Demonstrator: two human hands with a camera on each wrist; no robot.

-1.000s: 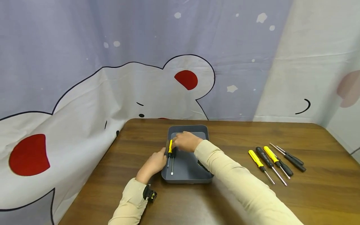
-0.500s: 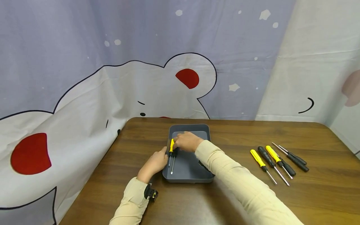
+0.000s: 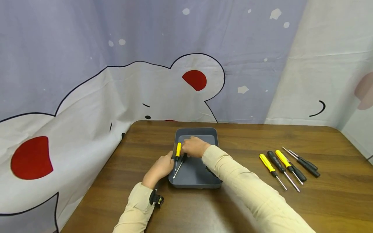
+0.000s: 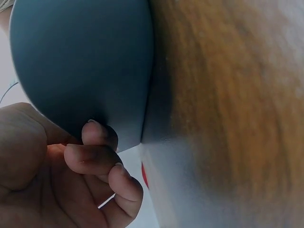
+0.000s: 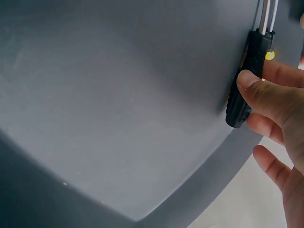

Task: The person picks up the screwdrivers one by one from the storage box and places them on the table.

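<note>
A grey tray (image 3: pixel 201 186) stands on the table. My left hand (image 3: pixel 159 167) grips its left wall; in the left wrist view the curled fingers (image 4: pixel 98 134) press against the tray's outside face. Inside the tray, my right hand (image 3: pixel 194 147) pinches a screwdriver with a black handle (image 5: pixel 249 78) between thumb and fingers. Its metal shaft (image 3: pixel 178 170) points toward the near left of the tray. Close beside it, along the left wall, lies a screwdriver with a yellow handle (image 3: pixel 178 149), its tip toward me.
On the table to the right of the tray lies a group of several screwdrivers, among them a yellow-handled one (image 3: pixel 267 163), a large black-handled one (image 3: pixel 276 160) and a slim black one (image 3: pixel 308 168). A patterned curtain (image 3: pixel 244 64) hangs behind the wooden table (image 3: pixel 233 136).
In my right hand the black-handled screwdriver has turned, its handle end shifting right and its tip left. The yellow-handled screwdriver now shows apart from the fingers. My left hand stays at the tray.
</note>
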